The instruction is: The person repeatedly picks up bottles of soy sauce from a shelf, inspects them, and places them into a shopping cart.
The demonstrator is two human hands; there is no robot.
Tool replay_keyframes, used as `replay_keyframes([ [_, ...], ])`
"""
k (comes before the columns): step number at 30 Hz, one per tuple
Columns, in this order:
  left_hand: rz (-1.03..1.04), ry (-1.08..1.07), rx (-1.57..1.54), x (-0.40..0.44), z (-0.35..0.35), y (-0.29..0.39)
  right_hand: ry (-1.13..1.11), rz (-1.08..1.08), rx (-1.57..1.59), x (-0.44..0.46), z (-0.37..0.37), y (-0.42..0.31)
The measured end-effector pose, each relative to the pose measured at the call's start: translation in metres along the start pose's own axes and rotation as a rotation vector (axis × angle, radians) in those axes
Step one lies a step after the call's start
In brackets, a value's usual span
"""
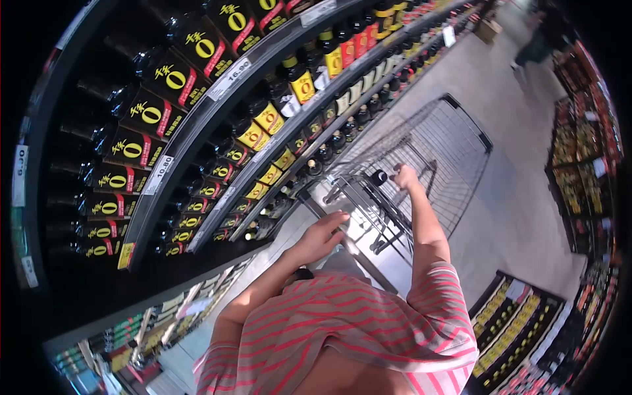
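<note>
My left hand [320, 238] hangs free between the shelf and the cart, fingers stretched out, holding nothing. My right hand [407, 178] reaches over the near end of a wire shopping cart [454, 141], its fingers curled. Just beside those fingertips is a small dark round thing with a white mark [380, 177]; whether the hand touches or grips it I cannot make out. The cart's basket stretches forward, and its wheels and frame bars [385, 230] show below my hands.
On my left a curved shelf holds rows of dark bottles with black and yellow labels [151, 115] above price tags [158, 174]. Stacked goods [579, 164] line the right side. A low display [507, 322] stands at lower right. Another person [543, 39] is far off.
</note>
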State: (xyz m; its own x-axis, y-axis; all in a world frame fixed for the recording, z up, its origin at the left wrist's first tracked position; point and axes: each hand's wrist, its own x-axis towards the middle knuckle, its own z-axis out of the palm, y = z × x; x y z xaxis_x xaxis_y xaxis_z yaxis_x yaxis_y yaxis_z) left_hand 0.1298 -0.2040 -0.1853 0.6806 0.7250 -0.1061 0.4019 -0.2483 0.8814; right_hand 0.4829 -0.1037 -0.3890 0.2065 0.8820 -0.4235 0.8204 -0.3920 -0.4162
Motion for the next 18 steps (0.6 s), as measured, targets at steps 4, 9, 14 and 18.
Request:
replay_keyframes([
  [4, -0.108, 0.077, -0.022, 0.002, 0.001, -0.003, -0.166, -0.129, -0.089, 0.017, 0.013, -0.020],
  [9, -0.196, -0.016, -0.197, 0.007, -0.007, -0.010, -0.354, -0.230, -0.184, 0.040, 0.047, -0.020],
  [14, -0.263, 0.001, -0.318, 0.010, -0.008, -0.009, -0.152, -0.264, -0.242, 0.029, 0.058, -0.023],
  [18, -0.203, 0.010, -0.328, 0.011, -0.002, -0.016, -0.081, -0.216, -0.157, 0.041, 0.072, 0.006],
])
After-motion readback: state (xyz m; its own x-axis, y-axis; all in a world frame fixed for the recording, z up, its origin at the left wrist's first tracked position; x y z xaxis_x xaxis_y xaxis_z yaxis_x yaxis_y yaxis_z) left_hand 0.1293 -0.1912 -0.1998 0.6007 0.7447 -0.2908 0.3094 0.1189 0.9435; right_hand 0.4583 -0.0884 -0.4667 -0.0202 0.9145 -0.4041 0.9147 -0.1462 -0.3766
